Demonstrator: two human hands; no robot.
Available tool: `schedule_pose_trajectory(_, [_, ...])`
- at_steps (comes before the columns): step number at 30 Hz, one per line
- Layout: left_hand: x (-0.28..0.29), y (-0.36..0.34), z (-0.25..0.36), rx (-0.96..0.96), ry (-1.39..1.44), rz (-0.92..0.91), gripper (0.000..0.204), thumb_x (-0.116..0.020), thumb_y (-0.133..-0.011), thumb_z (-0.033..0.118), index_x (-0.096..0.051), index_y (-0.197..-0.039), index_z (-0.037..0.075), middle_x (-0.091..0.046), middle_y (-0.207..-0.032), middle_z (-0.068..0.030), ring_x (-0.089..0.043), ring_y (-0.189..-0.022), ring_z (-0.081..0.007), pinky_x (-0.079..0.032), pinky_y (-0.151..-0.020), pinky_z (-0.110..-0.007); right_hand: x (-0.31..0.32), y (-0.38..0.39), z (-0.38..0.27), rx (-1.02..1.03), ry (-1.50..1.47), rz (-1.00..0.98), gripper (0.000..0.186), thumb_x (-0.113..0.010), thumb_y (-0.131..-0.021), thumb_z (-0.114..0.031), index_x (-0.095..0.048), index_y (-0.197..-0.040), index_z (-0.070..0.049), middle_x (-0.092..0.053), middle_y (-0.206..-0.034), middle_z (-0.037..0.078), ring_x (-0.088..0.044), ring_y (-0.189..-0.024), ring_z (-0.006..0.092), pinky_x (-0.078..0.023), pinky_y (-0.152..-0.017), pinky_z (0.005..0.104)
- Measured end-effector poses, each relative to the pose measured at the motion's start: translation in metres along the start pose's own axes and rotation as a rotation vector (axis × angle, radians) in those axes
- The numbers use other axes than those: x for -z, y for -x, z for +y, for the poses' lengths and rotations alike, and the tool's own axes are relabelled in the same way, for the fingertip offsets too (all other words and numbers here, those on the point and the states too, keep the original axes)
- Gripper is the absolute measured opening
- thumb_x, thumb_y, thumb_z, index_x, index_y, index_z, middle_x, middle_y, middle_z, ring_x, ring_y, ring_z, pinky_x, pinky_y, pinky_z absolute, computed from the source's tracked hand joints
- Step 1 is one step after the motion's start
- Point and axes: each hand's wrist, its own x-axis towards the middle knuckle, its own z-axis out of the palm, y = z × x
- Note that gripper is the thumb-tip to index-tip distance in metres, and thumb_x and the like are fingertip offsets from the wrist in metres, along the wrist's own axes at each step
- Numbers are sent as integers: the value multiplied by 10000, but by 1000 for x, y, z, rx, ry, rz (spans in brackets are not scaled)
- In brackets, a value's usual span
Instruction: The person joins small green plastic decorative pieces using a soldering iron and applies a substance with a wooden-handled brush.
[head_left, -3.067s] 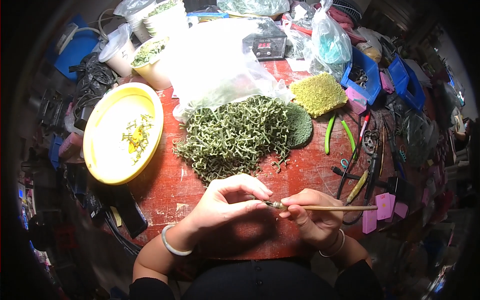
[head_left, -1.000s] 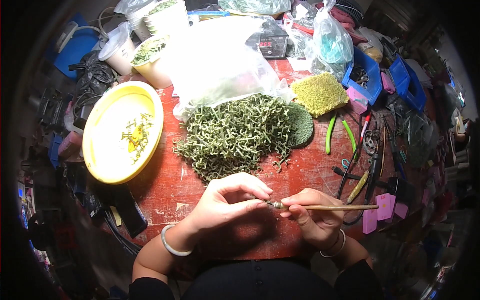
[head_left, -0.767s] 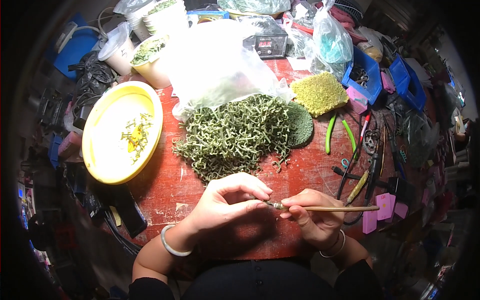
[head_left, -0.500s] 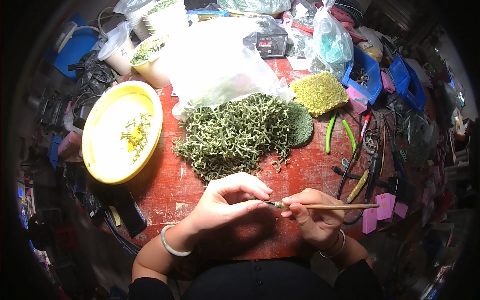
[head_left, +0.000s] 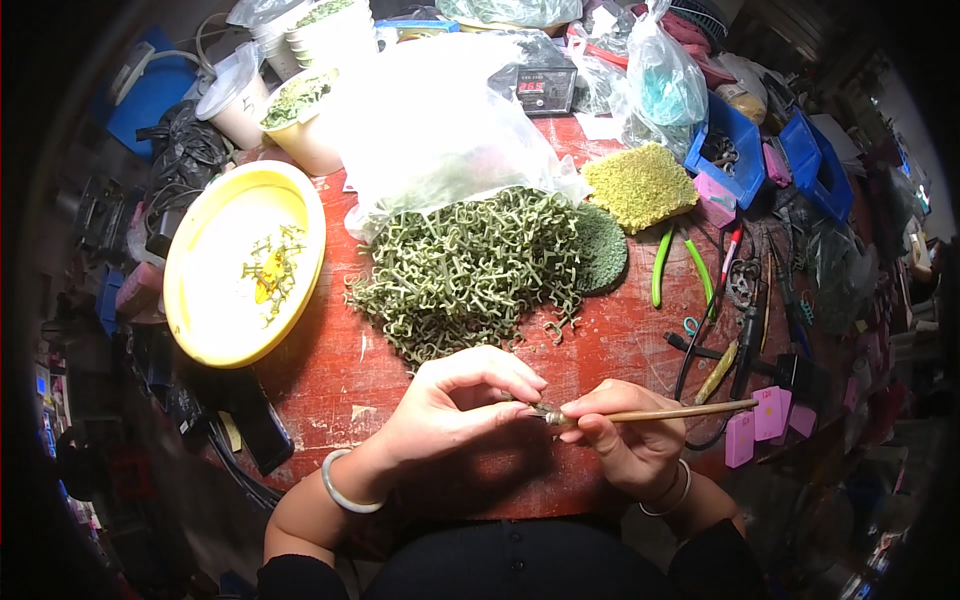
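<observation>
Near the front of the red table, my left hand point(head_left: 445, 405) is closed in a pinch of thumb and fingers, with a tiny greenish piece just showing at the tips. My right hand point(head_left: 635, 435) grips a slim wooden-handled tool point(head_left: 700, 410), whose narrow metal end points left and meets the left fingertips. The tool's very tip is too small to make out. Just beyond my hands lies a heap of short, curled green pieces point(head_left: 470, 270), partly spilling from under a translucent plastic bag point(head_left: 450, 140).
A yellow-rimmed basin point(head_left: 180, 270) with a few green pieces stands at the left. To the right are a yellow bumpy sponge-like block point(head_left: 640, 185), green-handled pliers point(head_left: 660, 265), cables, blue bins point(head_left: 735, 135) and pink blocks point(head_left: 740, 440). Tubs point(head_left: 305, 140) stand at the back left.
The tool has moved slightly left, its metal end closer to my left fingertips, and its handle tilts up a little at the right. My left hand is nearly still.
</observation>
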Motion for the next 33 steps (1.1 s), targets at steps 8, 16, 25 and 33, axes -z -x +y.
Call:
schedule_pose_trajectory(8, [-1,1,1,12,37,13,158,-735,-916,-47,-749,-1065,3,-692,-1177,-107,-661,-1113,-189,-558,-939,-312,-1,-2,0,41,64,9,93,-718,-969,-52,-720,-1037,12,-720,-800,109,-685,-656,181,-506,-578,293])
schedule_pose_trajectory(16, [1,0,1,-3,1,-6,166,-735,-920,-44,-748,-1079,3,-683,-1190,-112,-655,-1121,-190,-557,-935,-313,0,-2,-1,42,67,4,86,-716,-966,-40,-713,-1034,12,-724,-808,113,-682,-654,189,-509,-585,295])
schedule_pose_trajectory(25, [0,0,1,-15,-2,-7,169,-734,-922,-45,-749,-1083,5,-682,-1193,-111,-653,-1122,-188,-556,-932,-310,1,-1,-1,38,105,15,95,-732,-948,-31,-706,-1030,11,-730,-833,129,-686,-658,198,-520,-594,306])
schedule_pose_trajectory(33, [1,1,-1,0,13,-7,172,-734,-921,-47,-748,-1085,2,-681,-1191,-110,-654,-1122,-191,-557,-940,-314,-1,-2,-3,49,114,26,92,-739,-940,-32,-707,-1013,13,-729,-827,128,-678,-649,219,-514,-581,320])
